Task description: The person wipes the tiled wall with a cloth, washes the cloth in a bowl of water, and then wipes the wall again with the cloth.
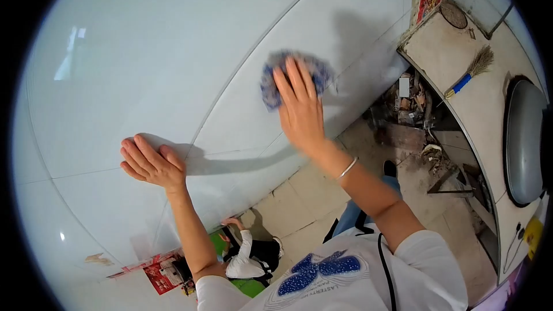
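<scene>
My right hand (302, 112) presses a blue-and-white patterned cloth (269, 89) flat against the white tiled wall (144, 52). The fingers lie over the bunched cloth, whose edges stick out around them and are slightly blurred. Lower and to the left, my left hand (152, 164) rests on the same wall with its fingers stretched out and nothing in it. A bracelet (348, 168) circles my right wrist.
On the right, a counter (438, 40) carries a small brush (469, 75) with a blue handle and a large wok lid (524, 141). Firewood and scraps (412, 103) lie underneath. Another person (250, 256) is low down near the wall, beside something green.
</scene>
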The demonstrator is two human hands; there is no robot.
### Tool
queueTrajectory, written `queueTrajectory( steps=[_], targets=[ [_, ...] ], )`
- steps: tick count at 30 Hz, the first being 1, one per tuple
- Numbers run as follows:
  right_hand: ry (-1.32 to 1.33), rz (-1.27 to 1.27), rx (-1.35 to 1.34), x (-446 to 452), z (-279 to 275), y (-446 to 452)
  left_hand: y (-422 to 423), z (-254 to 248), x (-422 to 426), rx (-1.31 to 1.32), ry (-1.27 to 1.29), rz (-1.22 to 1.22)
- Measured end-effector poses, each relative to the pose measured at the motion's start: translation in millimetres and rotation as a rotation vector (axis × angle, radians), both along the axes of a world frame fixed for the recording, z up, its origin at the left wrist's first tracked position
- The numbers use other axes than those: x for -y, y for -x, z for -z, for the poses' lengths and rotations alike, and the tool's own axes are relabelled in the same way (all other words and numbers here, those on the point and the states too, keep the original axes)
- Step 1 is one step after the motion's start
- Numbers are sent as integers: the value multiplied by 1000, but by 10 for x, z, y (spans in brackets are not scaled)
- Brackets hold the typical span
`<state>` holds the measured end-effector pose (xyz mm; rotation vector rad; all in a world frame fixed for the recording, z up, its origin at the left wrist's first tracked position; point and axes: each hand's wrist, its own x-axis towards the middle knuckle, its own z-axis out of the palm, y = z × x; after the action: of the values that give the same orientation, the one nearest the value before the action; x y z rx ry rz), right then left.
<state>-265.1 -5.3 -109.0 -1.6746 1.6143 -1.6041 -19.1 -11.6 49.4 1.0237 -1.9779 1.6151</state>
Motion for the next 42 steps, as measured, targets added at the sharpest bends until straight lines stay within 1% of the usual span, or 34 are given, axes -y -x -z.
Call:
queueTrajectory(
  steps=[1,2,5,6,8,9,11,12,14,16,18,20,21,22,23,24,25,26,27,28,29,30,31,32,34,35,37,38,39,40,41,42],
  targets=[
    [99,74,-29,114,-197,124,10,12,-6,11,17,-10],
    [198,147,-59,169,-272,172,9,35,-13,6,8,-18],
    [218,179,-89,210,-213,134,-3,60,-16,-7,20,-39],
    [229,180,-89,169,-70,48,-7,63,-6,-3,23,-38],
    [115,65,-52,-60,330,-198,-20,61,-4,7,24,-32],
    [121,72,-49,-119,334,-223,-34,61,-3,-3,13,-34],
    [13,54,-9,-188,359,-286,-40,40,10,-6,1,-30],
    [11,58,-7,-158,285,-259,-32,36,11,-6,3,-20],
    [157,131,40,-49,-30,-84,-11,62,4,-11,-5,-13],
    [216,212,18,91,-269,37,15,66,6,-17,14,-6],
    [252,254,-7,123,-222,-12,37,58,-7,-20,4,-4],
    [200,197,27,22,-141,-135,41,63,-16,-24,3,3],
    [188,123,40,-60,-22,-264,40,56,-24,-25,2,1],
    [194,134,37,-163,98,-425,49,52,-10,-26,5,4],
    [139,80,80,-265,203,-592,60,47,1,-31,11,16],
    [81,22,126,-315,166,-650,58,39,-15,-36,-10,24],
    [86,29,126,-293,160,-659,52,24,-37,-40,-29,31],
    [94,82,100,-233,166,-654,53,-5,-60,-37,-23,36],
    [99,128,72,-170,93,-601,61,-37,-109,-58,-91,61],
    [158,193,63,-67,-26,-434,39,-45,-187,-80,-166,76],
    [267,309,49,118,-65,-293,-8,-27,-279,-80,-175,61],
    [226,395,22,274,-186,-109,-42,-7,-360,-97,-185,76],
    [298,423,51,382,-313,84,-81,11,-415,-119,-183,100],
    [302,423,50,480,-298,119,-137,27,-482,-121,-179,101],
    [570,564,-104,582,-298,208,-261,118,-641,-127,-235,71],
    [450,558,34,523,-271,27,-317,163,-684,-131,-256,62],
    [306,407,40,256,-262,-331,-361,224,-732,-178,-297,68],
    [312,309,60,89,-230,-565,-348,264,-720,-225,-343,56],
    [202,189,91,-141,-279,-776,-365,300,-718,-237,-346,30],
    [176,99,75,-272,-241,-907,-327,330,-709,-245,-347,61],
    [171,76,101,-343,-209,-986,-283,352,-704,-313,-349,70],
    [134,-1,175,-371,-209,-937,-247,388,-695,-383,-350,79]
  ],
)
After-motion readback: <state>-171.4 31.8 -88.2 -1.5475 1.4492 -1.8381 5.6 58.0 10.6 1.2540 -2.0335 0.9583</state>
